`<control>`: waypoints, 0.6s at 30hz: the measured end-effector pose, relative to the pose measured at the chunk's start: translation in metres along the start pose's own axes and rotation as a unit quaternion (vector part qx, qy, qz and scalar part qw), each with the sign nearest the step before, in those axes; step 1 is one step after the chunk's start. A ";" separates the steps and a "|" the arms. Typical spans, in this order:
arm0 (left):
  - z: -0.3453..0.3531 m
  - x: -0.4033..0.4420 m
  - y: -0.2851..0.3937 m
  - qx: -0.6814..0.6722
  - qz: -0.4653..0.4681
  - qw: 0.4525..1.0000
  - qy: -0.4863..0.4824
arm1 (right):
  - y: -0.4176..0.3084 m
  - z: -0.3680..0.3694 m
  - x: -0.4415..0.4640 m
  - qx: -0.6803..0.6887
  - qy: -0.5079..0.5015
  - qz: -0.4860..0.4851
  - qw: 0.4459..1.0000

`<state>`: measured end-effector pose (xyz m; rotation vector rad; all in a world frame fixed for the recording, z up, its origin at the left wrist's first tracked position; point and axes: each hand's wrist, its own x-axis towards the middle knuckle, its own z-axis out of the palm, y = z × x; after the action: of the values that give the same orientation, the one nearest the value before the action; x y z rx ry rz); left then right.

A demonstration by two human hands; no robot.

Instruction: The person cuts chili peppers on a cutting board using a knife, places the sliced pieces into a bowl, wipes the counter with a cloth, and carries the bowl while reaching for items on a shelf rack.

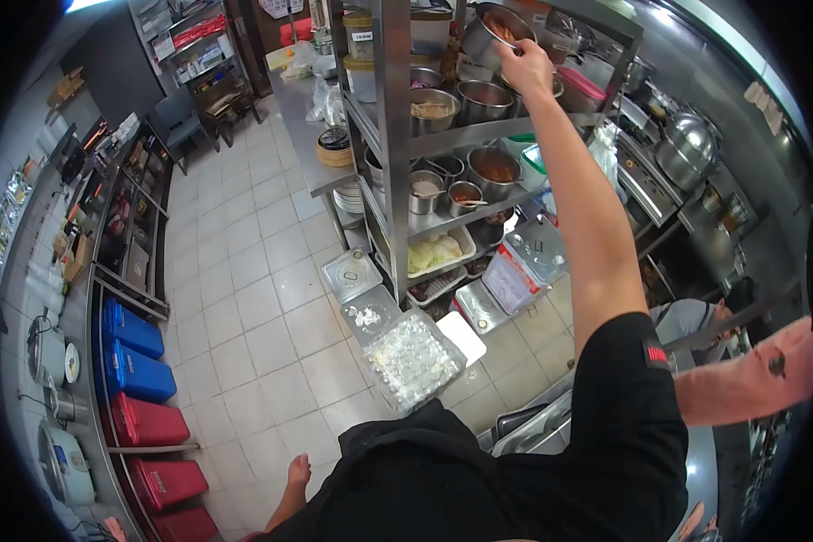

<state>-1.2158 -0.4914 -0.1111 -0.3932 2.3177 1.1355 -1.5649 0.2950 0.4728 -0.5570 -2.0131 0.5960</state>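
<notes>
My right hand (pixel 527 69) reaches up to the top of a steel shelf rack, fingers closed on the rim of a metal pot (pixel 481 45). The pot is tilted, with orange-red food inside. Just below it on the shelf stand a pot of pale food (pixel 432 110) and another metal pot (pixel 484 98). A pink-lidded container (pixel 582 85) is right of my wrist. My left hand (pixel 299 471) hangs low by my side over the tiled floor, fingers curled in, and nothing shows in it.
Lower on the rack are a pot of red sauce (pixel 495 168) and a basket of cabbage (pixel 441 253). A plastic-covered container (pixel 415 361) stands before me. Blue bins (pixel 140 370) and red bins (pixel 154 420) line the left. Another person (pixel 686 321) is at right.
</notes>
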 end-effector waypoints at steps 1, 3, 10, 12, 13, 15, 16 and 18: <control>-0.002 -0.011 0.003 -0.022 -0.031 0.999 0.002 | 0.006 0.020 0.016 -0.004 -0.003 0.007 1.000; 0.000 -0.027 0.012 -0.061 -0.072 0.995 0.011 | 0.019 0.059 0.040 -0.012 -0.010 0.023 1.000; 0.019 -0.037 0.020 -0.150 -0.089 0.984 0.039 | 0.068 0.146 0.067 -0.081 -0.110 -0.077 0.988; 0.023 -0.047 0.024 -0.143 -0.090 0.985 0.041 | 0.063 0.143 0.063 -0.142 -0.155 -0.031 0.977; 0.026 -0.045 0.026 -0.145 -0.096 0.984 0.039 | 0.073 0.154 0.065 -0.165 -0.156 -0.053 0.972; 0.027 -0.050 0.030 -0.123 -0.112 0.985 0.041 | 0.093 0.180 0.081 -0.206 -0.155 -0.101 0.961; 0.029 -0.051 0.045 -0.098 -0.121 0.987 0.043 | 0.100 0.186 0.087 -0.226 -0.180 -0.134 0.948; 0.024 -0.046 0.056 -0.077 -0.119 0.989 0.040 | 0.076 0.155 0.072 -0.172 -0.141 -0.144 0.964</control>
<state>-1.1962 -0.4374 -0.0613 -0.7647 2.1840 1.2007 -1.7228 0.3683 0.4037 -0.3824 -2.4354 0.1522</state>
